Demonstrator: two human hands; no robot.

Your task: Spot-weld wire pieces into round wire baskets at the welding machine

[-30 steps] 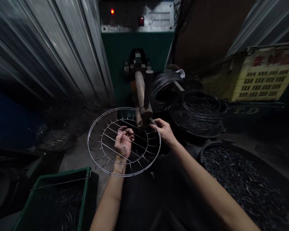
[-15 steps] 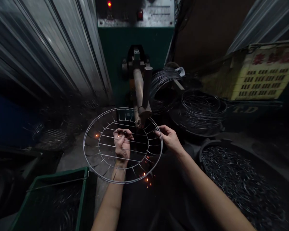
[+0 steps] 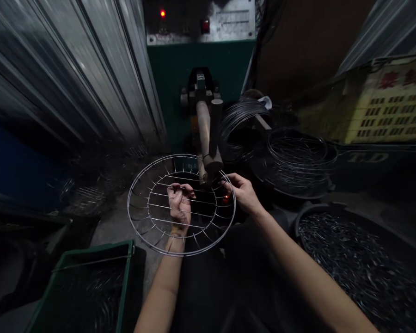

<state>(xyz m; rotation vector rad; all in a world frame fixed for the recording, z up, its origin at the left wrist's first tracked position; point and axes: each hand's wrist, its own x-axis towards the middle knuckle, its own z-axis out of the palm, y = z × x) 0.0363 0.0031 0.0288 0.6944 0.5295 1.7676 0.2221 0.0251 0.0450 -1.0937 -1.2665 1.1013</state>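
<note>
A round wire basket (image 3: pixel 149 248) with a double outer rim, a smaller inner ring, short ribs and parallel cross bars is held level under the arm of a welding machine (image 3: pixel 211 159). My left hand (image 3: pixel 180 203) reaches up from beneath, its curled fingers and thumb at the cross bars, seen through the wires. At the right edge of the basket, my right hand (image 3: pixel 242 192) has thumb and forefinger pinched at the rim, close to the machine's tip. Whether those fingertips also hold a small loose wire is too dark to tell. An orange spark (image 3: pixel 226 198) glows beside the right hand.
Behind stands the green machine cabinet (image 3: pixel 201 58) with a lit red lamp (image 3: pixel 162 13). Wire coils (image 3: pixel 242 120) and wire rings (image 3: pixel 300 157) lie back right. A tub of small wire pieces (image 3: pixel 346 259), a yellow crate (image 3: pixel 391 115) and a green crate (image 3: pixel 128 277) surround the spot.
The view has shifted slightly, moving most things right in the picture. Several sparks below and left of the basket's middle have died away. Both hands keep about the same hold on the basket.
</note>
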